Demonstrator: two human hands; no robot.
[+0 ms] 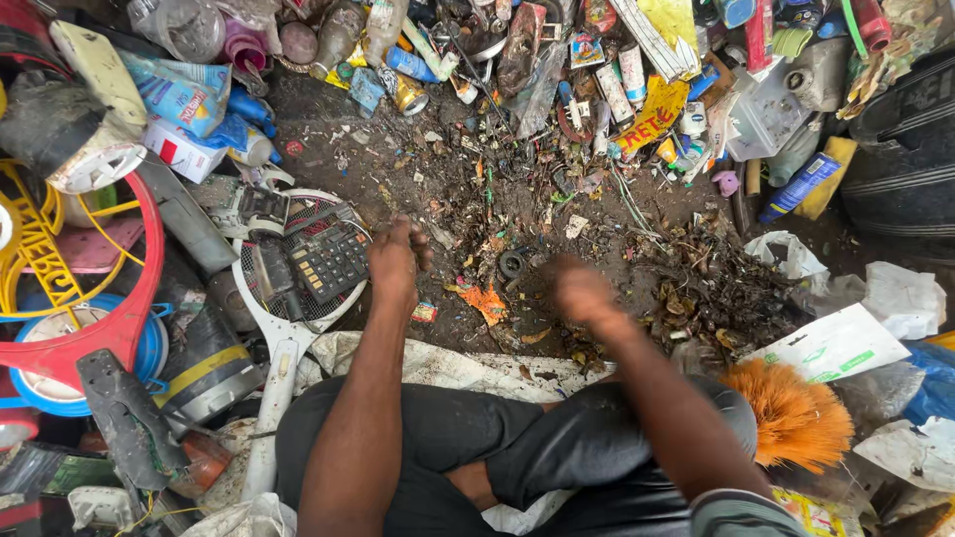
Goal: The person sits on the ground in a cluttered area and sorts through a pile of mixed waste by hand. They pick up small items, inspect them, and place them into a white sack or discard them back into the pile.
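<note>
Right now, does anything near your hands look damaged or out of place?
Yes. A black calculator lies askew on the strings of a white racket, just beside the left hand. An orange scrap sits torn on the dirty ground between the left hand and the blurred right hand.

dark, dirty ground [468, 169] strewn with debris, ringed by heaps of plastic junk [617, 60]; flat daylight, no walls or furniture in view.

Dirt floor [338, 149] bears scraps, 1 calculator [328, 261], perhaps a washer [511, 264].
</note>
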